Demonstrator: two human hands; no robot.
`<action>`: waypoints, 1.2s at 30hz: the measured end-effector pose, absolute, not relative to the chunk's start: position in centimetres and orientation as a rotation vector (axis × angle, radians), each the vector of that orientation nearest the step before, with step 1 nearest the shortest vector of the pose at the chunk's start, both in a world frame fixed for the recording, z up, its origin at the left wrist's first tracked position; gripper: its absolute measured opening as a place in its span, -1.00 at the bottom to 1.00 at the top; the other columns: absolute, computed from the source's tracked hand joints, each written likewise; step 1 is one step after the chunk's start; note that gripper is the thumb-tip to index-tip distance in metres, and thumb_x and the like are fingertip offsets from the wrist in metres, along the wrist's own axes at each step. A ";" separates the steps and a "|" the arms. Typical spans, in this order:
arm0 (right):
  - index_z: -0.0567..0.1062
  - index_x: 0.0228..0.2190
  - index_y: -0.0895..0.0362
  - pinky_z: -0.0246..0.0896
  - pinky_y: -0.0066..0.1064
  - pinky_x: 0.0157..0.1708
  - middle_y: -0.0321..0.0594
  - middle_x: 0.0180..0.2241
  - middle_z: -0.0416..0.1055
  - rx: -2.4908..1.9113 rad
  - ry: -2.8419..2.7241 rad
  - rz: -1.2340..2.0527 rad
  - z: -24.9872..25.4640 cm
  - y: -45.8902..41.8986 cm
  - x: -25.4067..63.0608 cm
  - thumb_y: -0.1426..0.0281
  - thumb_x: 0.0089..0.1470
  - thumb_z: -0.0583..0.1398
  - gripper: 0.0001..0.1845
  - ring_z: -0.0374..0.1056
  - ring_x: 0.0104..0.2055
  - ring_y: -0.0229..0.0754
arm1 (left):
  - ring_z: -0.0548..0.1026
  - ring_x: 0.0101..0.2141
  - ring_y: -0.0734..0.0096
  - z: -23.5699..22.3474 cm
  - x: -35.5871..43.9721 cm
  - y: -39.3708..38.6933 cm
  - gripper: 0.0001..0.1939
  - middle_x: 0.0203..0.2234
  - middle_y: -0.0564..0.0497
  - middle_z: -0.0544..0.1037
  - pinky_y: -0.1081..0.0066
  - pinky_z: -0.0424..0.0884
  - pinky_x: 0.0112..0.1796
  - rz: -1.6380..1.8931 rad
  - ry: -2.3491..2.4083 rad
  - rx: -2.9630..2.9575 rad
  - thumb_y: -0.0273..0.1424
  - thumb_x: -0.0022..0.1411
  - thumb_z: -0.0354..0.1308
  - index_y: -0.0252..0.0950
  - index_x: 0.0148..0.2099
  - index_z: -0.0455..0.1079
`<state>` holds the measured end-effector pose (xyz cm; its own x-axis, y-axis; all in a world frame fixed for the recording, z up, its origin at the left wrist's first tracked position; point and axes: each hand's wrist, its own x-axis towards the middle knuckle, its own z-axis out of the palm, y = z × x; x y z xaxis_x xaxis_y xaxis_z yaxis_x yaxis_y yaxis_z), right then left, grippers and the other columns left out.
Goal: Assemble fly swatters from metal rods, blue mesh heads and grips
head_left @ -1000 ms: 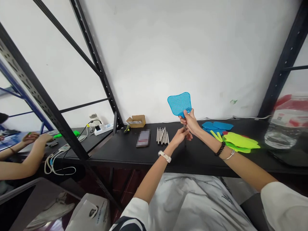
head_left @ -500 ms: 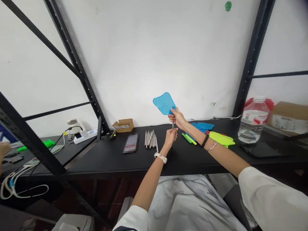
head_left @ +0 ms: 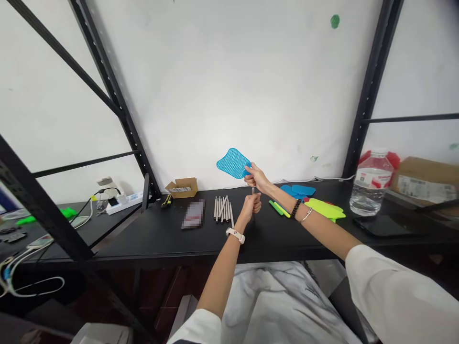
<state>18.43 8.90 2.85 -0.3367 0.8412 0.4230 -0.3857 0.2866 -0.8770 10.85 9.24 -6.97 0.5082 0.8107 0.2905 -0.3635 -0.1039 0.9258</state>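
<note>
My right hand (head_left: 255, 176) grips the neck of a blue mesh fly swatter head (head_left: 232, 163), held up above the black table (head_left: 172, 236). Just below it my left hand (head_left: 251, 204) is closed around a thin metal rod (head_left: 253, 190) that runs up into the swatter's neck. A row of several metal rods (head_left: 222, 209) lies on the table left of my hands. To the right lie blue swatter heads (head_left: 299, 190), yellow-green swatter heads (head_left: 325, 208) and green handles (head_left: 278, 208).
A small open cardboard box (head_left: 182, 187) and a dark flat packet (head_left: 193, 214) sit at the back left. A water bottle (head_left: 371, 184), a phone (head_left: 380, 225) and a cardboard box (head_left: 425, 178) are at the right. Black shelf posts (head_left: 369, 86) frame the table; a power strip (head_left: 120, 200) sits on the left bench.
The view swung right and down; the person at the left bench left the frame. My hands with the swatter drifted left, and the blue head tilted further to the left.
</note>
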 end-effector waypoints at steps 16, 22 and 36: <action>0.02 -0.44 0.07 -0.06 -0.54 -0.60 -0.44 -0.62 0.18 -0.412 -1.441 1.240 2.3 8.8 18.7 0.15 -0.05 0.17 -0.58 0.06 -0.63 -0.39 | -0.20 -0.78 0.71 -7.0 10.2 9.3 -0.52 -0.82 0.24 -0.15 0.58 -0.29 -0.72 1.004 0.306 1.229 -0.07 0.06 -0.04 -0.27 -0.65 -0.11; 0.07 -0.37 0.07 0.14 -0.33 -0.30 -0.32 -0.48 0.36 -0.433 -1.587 1.137 2.4 8.3 19.7 0.16 0.03 0.12 -0.67 0.30 -0.38 -0.25 | -0.23 -0.79 0.70 -7.0 10.1 9.6 -0.48 -0.84 0.24 -0.16 0.57 -0.31 -0.74 0.974 0.289 1.204 0.04 0.06 -0.15 -0.26 -0.65 -0.10; 0.12 -0.34 0.04 0.07 -0.44 -0.42 -0.39 -0.55 0.23 -0.313 -1.576 1.194 0.6 8.4 19.5 0.19 0.06 0.11 -0.74 0.16 -0.50 -0.31 | -0.22 -0.79 0.70 -6.7 10.1 9.2 -0.50 -0.83 0.24 -0.16 0.57 -0.29 -0.73 0.980 0.298 1.199 0.00 0.08 -0.14 -0.26 -0.66 -0.11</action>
